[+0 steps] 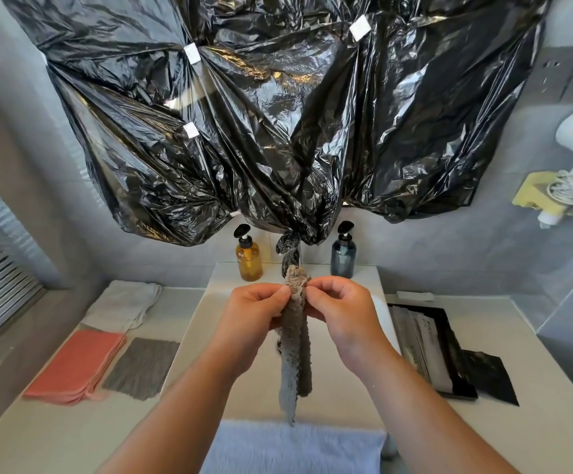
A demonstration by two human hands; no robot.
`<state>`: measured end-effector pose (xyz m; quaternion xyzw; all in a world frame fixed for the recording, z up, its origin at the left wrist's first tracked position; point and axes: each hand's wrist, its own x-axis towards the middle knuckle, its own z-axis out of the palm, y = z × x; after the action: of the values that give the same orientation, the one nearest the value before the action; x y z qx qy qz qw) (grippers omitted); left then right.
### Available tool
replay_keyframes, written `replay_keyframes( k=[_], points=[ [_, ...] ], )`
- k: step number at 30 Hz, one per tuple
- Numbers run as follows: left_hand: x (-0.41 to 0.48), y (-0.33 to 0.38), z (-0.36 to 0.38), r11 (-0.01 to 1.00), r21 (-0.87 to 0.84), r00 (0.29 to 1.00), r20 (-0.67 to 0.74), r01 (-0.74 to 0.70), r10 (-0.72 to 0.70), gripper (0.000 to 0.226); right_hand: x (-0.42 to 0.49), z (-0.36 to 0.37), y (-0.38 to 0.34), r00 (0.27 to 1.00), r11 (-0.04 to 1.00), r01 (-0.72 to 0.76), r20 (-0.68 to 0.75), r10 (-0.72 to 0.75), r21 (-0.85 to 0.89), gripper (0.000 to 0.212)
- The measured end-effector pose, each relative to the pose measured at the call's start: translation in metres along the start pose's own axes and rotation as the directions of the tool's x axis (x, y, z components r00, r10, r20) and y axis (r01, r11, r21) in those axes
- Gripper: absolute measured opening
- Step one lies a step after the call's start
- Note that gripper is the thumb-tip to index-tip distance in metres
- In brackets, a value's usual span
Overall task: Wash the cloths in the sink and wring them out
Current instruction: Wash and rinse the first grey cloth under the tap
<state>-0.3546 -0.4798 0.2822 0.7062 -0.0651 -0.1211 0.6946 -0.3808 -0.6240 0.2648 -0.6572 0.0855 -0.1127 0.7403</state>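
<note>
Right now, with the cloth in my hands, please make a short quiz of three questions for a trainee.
1. True or false: the left hand and the right hand both pinch the hanging cloth.
2. Which bottle stands left of it? A. amber bottle B. blue C. green
3. Fill in: the pink cloths lie to the ___ of the sink.
Key: 1 true; 2 A; 3 left.

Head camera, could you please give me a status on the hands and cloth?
Grips: left hand and right hand both pinch the grey cloth near its top. Cloth hangs twisted over the sink. Nothing blocking.
</note>
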Motion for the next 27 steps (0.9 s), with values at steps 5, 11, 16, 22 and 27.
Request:
replay_keyframes(
  k=[5,11,16,22,27],
  points=[
    [-0.005,-0.003,-0.002,1.000,-0.029,1.000,0.005,-0.008,0.008,0.026,-0.004,-0.001,-0.001,0.996,1.000,0.021,0.088,-0.020,-0.007,0.007],
    [-0.004,-0.001,-0.003,0.987,-0.157,0.999,0.043,0.038,-0.032,0.028,-0.002,-0.003,0.003,0.998,0.999,-0.030,0.061,0.027,0.045,0.016],
    [0.014,0.003,-0.026,0.924,-0.374,0.974,-0.166,0.084,-0.156,0.030,0.015,-0.023,-0.006,0.987,0.974,-0.141,-0.054,0.152,0.178,0.023],
    [0.019,0.010,-0.058,0.966,0.253,0.998,-0.050,0.045,-0.034,0.028,0.015,-0.042,-0.013,0.979,0.828,0.060,0.194,0.060,-0.557,0.049],
    [0.024,-0.005,-0.072,0.802,0.596,0.967,-0.187,-0.030,0.175,0.013,0.020,-0.049,0.002,0.987,0.727,0.157,0.086,-0.134,-0.669,0.005]
  ],
)
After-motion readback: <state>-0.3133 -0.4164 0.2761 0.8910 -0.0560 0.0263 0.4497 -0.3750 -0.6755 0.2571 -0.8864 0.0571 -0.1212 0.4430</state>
